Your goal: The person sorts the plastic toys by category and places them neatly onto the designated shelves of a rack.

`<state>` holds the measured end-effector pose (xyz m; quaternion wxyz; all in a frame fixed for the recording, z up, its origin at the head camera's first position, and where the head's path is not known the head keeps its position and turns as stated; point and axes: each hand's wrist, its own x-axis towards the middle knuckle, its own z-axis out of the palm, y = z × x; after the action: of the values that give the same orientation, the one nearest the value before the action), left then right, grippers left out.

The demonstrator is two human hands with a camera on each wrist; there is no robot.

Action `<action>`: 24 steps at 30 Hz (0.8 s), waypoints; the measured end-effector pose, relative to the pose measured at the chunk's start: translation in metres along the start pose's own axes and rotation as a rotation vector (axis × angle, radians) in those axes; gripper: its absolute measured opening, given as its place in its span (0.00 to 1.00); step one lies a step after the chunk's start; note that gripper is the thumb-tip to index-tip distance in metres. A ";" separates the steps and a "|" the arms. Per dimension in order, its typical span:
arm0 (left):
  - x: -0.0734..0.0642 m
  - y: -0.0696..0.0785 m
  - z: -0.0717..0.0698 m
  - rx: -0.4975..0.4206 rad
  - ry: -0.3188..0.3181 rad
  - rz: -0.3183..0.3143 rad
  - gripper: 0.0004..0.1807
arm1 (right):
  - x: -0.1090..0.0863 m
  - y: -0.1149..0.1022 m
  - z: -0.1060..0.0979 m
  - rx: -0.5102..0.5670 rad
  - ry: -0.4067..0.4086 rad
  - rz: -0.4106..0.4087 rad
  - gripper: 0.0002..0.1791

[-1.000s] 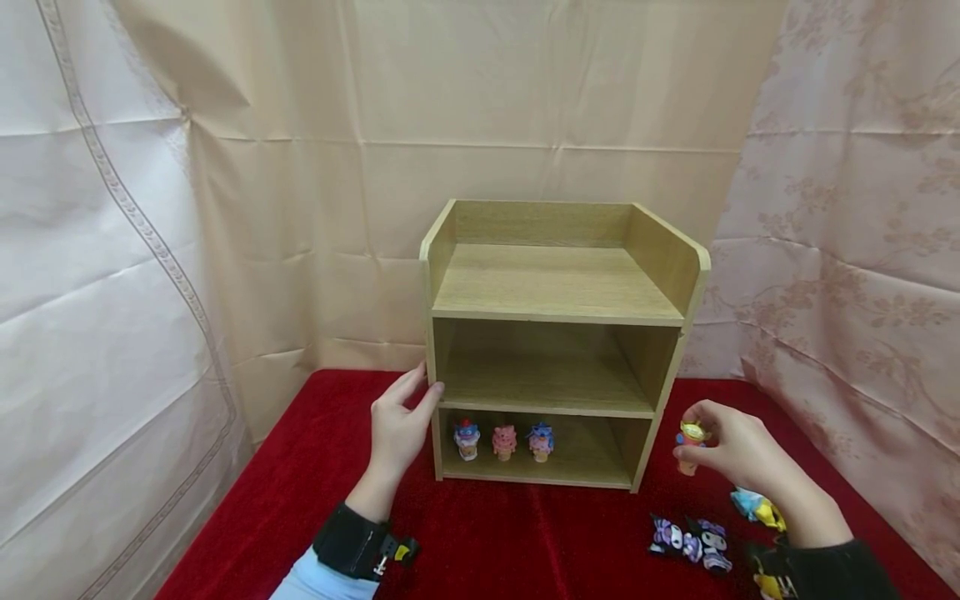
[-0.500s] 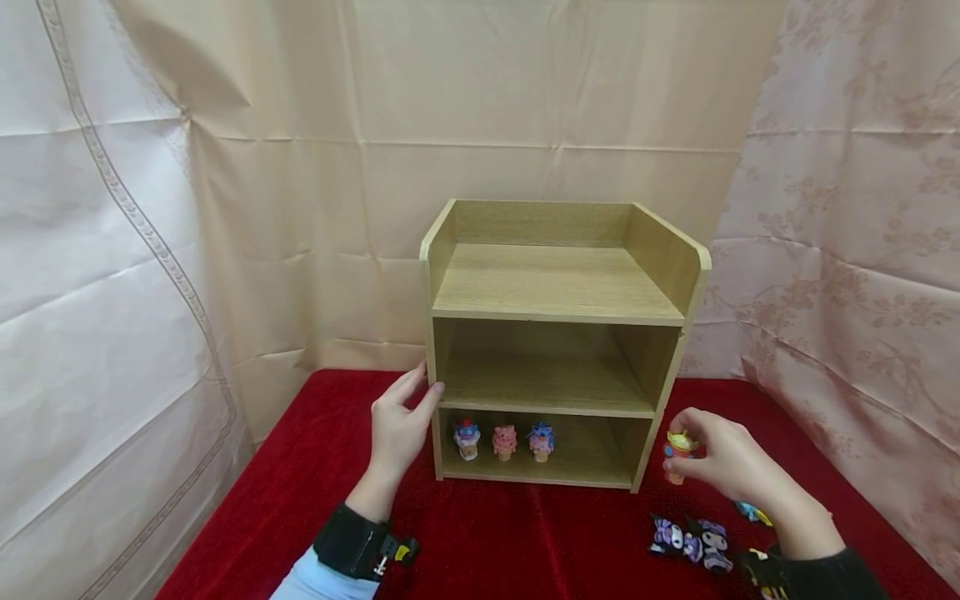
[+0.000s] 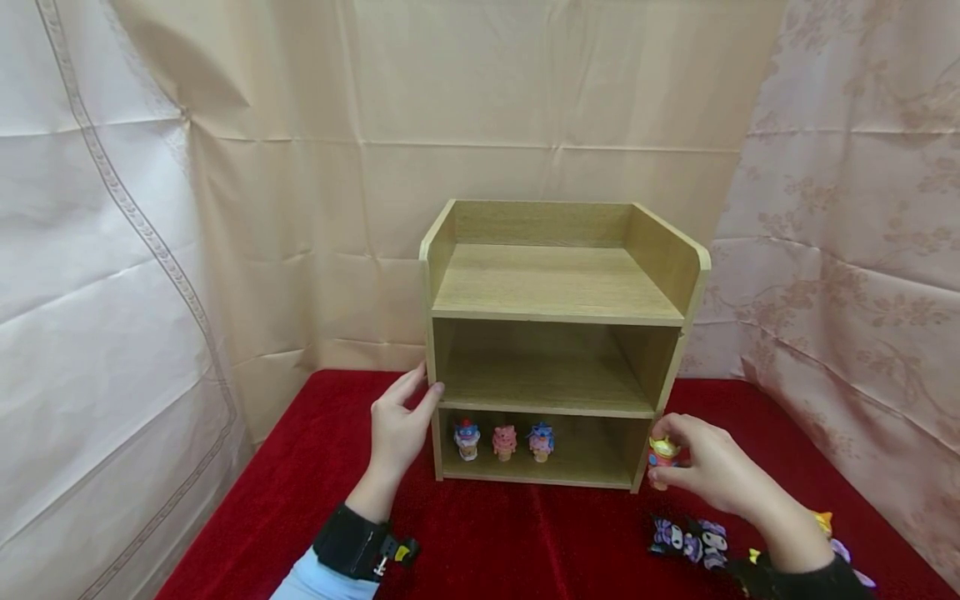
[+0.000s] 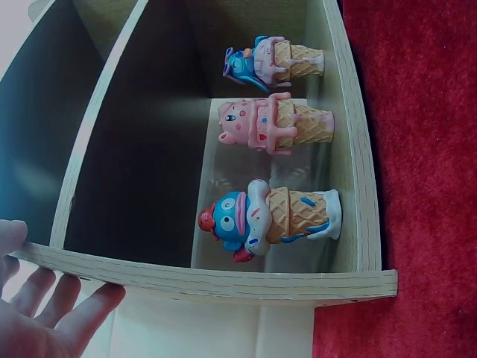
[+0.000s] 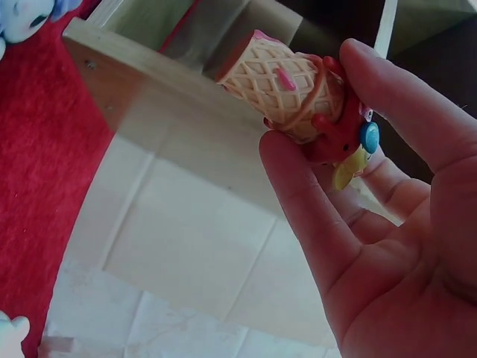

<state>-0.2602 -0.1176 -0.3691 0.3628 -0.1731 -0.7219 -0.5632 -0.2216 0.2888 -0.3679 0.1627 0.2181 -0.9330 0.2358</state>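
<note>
My right hand (image 3: 712,462) pinches an ice-cream-cone figurine (image 5: 287,86) between thumb and fingers, just off the right front edge of the wooden shelf (image 3: 558,317). The figurine has a waffle cone, a red middle and a yellow top. With its fingers along the shelf's left side and the thumb at the front edge, my left hand (image 3: 401,429) touches the shelf. On the bottom tier stand three cone figurines: a blue one with a red cap (image 4: 238,220), a pink bear (image 4: 261,123) and a blue-and-pink one (image 4: 272,61).
Purple-and-black figurines (image 3: 688,542) lie on the red cloth (image 3: 480,542) in front of the shelf's right side. More figurines (image 3: 825,523) are partly hidden by the right forearm. A beige curtain (image 3: 300,208) hangs behind the shelf.
My right hand has carried the cone figurine leftward to the shelf's right front edge. The left hand and the three shelved figurines have stayed put.
</note>
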 end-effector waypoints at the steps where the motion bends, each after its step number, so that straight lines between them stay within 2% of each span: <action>1: 0.000 0.000 0.000 0.002 0.000 -0.001 0.22 | 0.000 -0.002 0.001 0.010 0.003 -0.007 0.23; 8: 0.000 0.000 0.000 -0.018 0.003 0.005 0.22 | 0.002 -0.010 0.007 0.025 -0.003 -0.060 0.27; 16: 0.000 -0.002 0.000 -0.015 0.002 0.001 0.22 | 0.005 -0.014 0.017 0.044 -0.040 -0.118 0.22; 20: 0.000 -0.002 0.000 -0.013 0.003 -0.003 0.22 | 0.007 -0.016 0.021 0.047 -0.054 -0.118 0.22; 24: 0.000 -0.001 0.001 -0.013 0.001 -0.010 0.22 | 0.010 -0.018 0.025 0.058 -0.081 -0.083 0.22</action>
<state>-0.2614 -0.1173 -0.3699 0.3592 -0.1715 -0.7190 -0.5698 -0.2262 0.2589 -0.3783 0.1280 0.2706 -0.9216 0.2469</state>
